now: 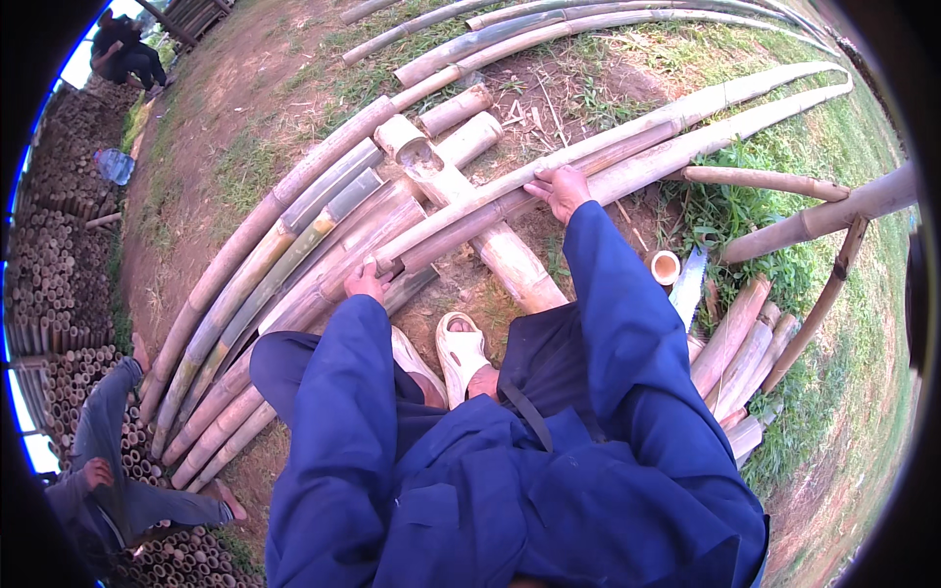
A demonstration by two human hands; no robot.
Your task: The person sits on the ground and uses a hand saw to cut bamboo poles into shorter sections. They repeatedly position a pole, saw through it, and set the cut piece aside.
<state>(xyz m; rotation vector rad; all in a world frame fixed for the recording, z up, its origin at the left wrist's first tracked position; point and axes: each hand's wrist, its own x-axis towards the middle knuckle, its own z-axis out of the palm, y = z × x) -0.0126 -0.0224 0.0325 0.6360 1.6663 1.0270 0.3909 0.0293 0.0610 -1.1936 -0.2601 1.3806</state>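
While it lies across a short thick bamboo log [490, 230] on the ground, the long bamboo pole [588, 162] is held at two spots: left hand [365, 282] w/ fingers wrapped round its cut near end, right hand [559, 188] further up, fingers curled over the top. Pole runs up-right, curving (fisheye bends it) next to a second long pole [745, 118]. Both sandalled feet [461, 353] sit just below the log. Split bamboo lengths [274, 265] lie to the left; short cut pieces [735, 353] and a handsaw [688, 284] to the right, near grass. Another person [98, 480] crouches lower left by stacked bamboo tubes [49, 274].
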